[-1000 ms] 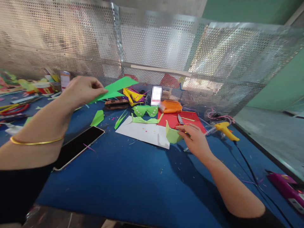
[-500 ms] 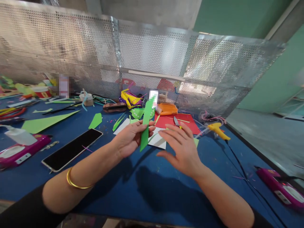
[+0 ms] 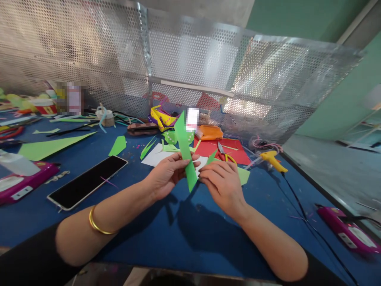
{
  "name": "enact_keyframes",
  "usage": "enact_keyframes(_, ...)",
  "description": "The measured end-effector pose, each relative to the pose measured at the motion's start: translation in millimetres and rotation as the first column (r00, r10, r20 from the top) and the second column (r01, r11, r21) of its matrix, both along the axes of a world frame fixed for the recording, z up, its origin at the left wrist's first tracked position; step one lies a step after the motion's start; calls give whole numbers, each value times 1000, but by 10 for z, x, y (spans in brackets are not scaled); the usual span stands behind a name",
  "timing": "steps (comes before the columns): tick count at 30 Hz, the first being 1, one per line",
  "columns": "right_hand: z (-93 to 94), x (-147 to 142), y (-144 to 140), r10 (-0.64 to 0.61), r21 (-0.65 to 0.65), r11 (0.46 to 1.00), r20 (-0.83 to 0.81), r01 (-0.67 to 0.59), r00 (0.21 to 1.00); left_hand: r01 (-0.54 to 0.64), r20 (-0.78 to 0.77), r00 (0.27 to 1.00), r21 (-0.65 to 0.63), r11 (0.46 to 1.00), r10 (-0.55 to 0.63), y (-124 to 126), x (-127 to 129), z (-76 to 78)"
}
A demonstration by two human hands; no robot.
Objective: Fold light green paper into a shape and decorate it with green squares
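Note:
My left hand (image 3: 166, 174) pinches a long, pointed strip of green paper (image 3: 185, 145) between thumb and fingers, holding it upright above the table. Close to its right, my right hand (image 3: 223, 184) has its fingers drawn together around a second green paper piece (image 3: 212, 156), whose tip shows above the knuckles. Whether the two green parts are joined is hidden. Behind the hands lie white paper (image 3: 153, 155), a red sheet (image 3: 205, 149) and yellow-handled pliers (image 3: 226, 154). A light green scrap (image 3: 244, 176) shows beside my right hand.
A phone (image 3: 89, 182) and a purple power strip (image 3: 38, 180) lie on the left. Green paper (image 3: 56, 146) sits behind them. To the right are a yellow glue gun (image 3: 274, 161) with its cord and another purple power strip (image 3: 347, 230). A perforated metal screen (image 3: 190, 59) borders the back.
My right hand has closed its spread fingers around a green paper piece. The strip in my left hand has turned, its top now leaning left. The view has shifted slightly.

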State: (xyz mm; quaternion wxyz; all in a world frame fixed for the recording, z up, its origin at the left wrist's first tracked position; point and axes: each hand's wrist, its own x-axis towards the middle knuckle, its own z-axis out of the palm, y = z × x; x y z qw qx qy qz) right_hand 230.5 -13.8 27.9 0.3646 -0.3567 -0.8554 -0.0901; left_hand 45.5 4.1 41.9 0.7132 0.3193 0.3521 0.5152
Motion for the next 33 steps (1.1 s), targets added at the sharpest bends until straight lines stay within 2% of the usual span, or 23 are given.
enact_keyframes(4,-9,-14,18,31,20,999,29,-32,999,109,-253,964,113,988,-78,-64,-7,-8)
enact_keyframes(6,-9,6,52,27,43,999,32,-28,999,118,-353,934,152,981,-58,-89,2,-9)
enact_keyframes(8,16,89,128,-28,25,999,11,28,1000,51,-390,921,164,985,17,-87,8,-6)
enact_keyframes(10,55,267,259,-194,-71,979,-20,192,981,-70,-384,914,173,982,133,-51,-1,3)
enact_keyframes(12,83,538,433,-429,-209,886,-33,413,903,-191,-363,897,196,962,252,8,-27,19)
enact_keyframes(14,73,855,613,-538,-300,806,-12,510,843,-270,-342,882,198,942,325,70,-63,35)
enact_keyframes(17,-15,1239,829,-595,-495,673,78,549,800,-315,-309,891,108,943,333,137,-106,42)
enact_keyframes(19,-81,1346,936,-591,-591,595,138,545,795,-332,-271,906,27,943,327,158,-116,31)
enact_keyframes(22,-113,1281,1094,-559,-675,500,227,542,798,-335,-222,921,-35,942,319,171,-110,-2)
enact_keyframes(29,36,825,1488,-422,-749,279,467,601,777,-313,-97,947,-68,947,306,208,-127,-57)
enact_keyframes(31,32,747,1525,-386,-764,239,492,600,780,-312,-76,949,-65,948,307,220,-140,-55)
enact_keyframes(33,-4,707,1523,-367,-774,223,496,592,787,-311,-56,950,-62,949,307,227,-143,-49)
